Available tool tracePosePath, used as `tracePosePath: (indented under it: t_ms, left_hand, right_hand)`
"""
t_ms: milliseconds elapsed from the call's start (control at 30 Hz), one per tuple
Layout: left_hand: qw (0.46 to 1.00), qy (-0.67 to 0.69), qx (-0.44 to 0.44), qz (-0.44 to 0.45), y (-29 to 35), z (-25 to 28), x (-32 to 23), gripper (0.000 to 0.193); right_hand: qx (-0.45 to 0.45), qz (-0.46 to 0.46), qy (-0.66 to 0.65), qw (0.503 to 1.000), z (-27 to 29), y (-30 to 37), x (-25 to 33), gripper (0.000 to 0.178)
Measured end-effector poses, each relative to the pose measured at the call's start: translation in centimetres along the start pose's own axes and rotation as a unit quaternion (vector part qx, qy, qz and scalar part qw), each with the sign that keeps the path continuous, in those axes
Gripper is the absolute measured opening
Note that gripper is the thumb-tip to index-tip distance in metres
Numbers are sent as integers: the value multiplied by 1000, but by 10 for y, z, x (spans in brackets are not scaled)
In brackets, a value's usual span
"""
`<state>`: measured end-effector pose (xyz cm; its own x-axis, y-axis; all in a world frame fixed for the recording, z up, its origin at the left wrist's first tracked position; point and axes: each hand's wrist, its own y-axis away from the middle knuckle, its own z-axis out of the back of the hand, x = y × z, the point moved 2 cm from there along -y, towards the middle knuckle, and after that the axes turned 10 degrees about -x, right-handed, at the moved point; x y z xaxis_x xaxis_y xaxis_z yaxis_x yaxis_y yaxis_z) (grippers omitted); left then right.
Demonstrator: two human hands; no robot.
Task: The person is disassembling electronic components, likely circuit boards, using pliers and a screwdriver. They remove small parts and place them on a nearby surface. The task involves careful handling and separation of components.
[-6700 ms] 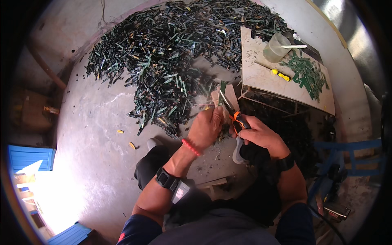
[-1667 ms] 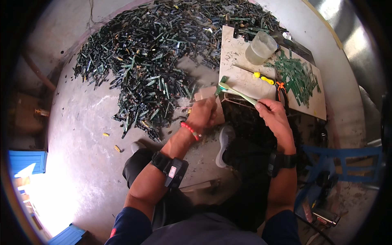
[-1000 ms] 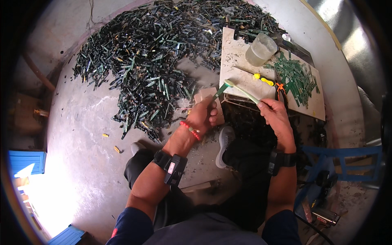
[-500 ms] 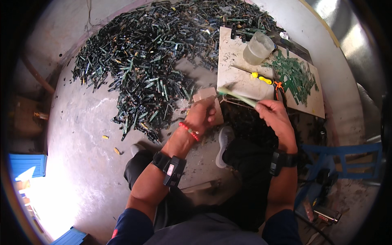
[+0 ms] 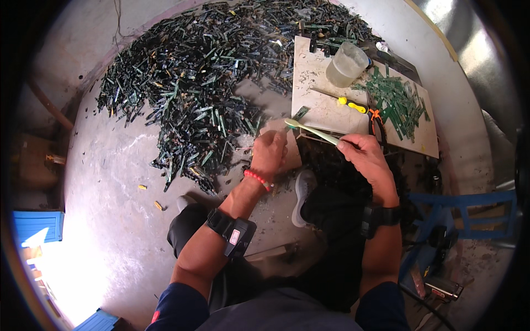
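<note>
- We see a pale green toothbrush (image 5: 312, 131) just above the centre of the frame, its long axis running from lower right up to upper left, with the head end pointing left toward the top of the left hand (image 5: 270, 152).
- The brush head sits beside a small green strip (image 5: 300, 113) that sticks up from the left hand; we cannot tell whether bristles and strip touch.
- The right hand (image 5: 364, 159) has its fingers curled shut on the toothbrush handle, thumb and forefinger pinching it at the lower right end.
- The left hand is closed into a loose fist around the base of the green strip — knuckles up, a red bead bracelet (image 5: 256, 179) at the wrist.
- Both forearms rise from the lower edge, each with a black strap-on band; the left one is at (image 5: 232, 232).
- Just above the hands lies a pale board (image 5: 323, 88), carrying a cloudy plastic cup (image 5: 346, 64), a yellow-handled screwdriver (image 5: 349, 103), orange-handled pliers (image 5: 377, 122) and a small heap of green strips (image 5: 397, 103).
- A big dark pile of green and black strips (image 5: 204, 83) spreads over the grey concrete floor (image 5: 110, 182) across the upper left — its near edge lies just left of the left hand.
- A grey shoe (image 5: 302, 190) shows below the hands, between the forearms.
</note>
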<state>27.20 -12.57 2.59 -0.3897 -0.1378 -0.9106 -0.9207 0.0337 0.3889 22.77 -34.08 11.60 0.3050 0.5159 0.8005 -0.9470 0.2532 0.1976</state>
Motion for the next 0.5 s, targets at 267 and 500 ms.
tracePosePath:
  t_ms: [267,500]
  left_hand:
    - [1000,16,-3,12,4,4,-1,33]
    - [999,32,32,24,7,6,-8,33]
  right_hand:
    - [-15,35,33,999,-2,-6,-7,24]
    - [-241,164,16,956,-14,-16,7,20]
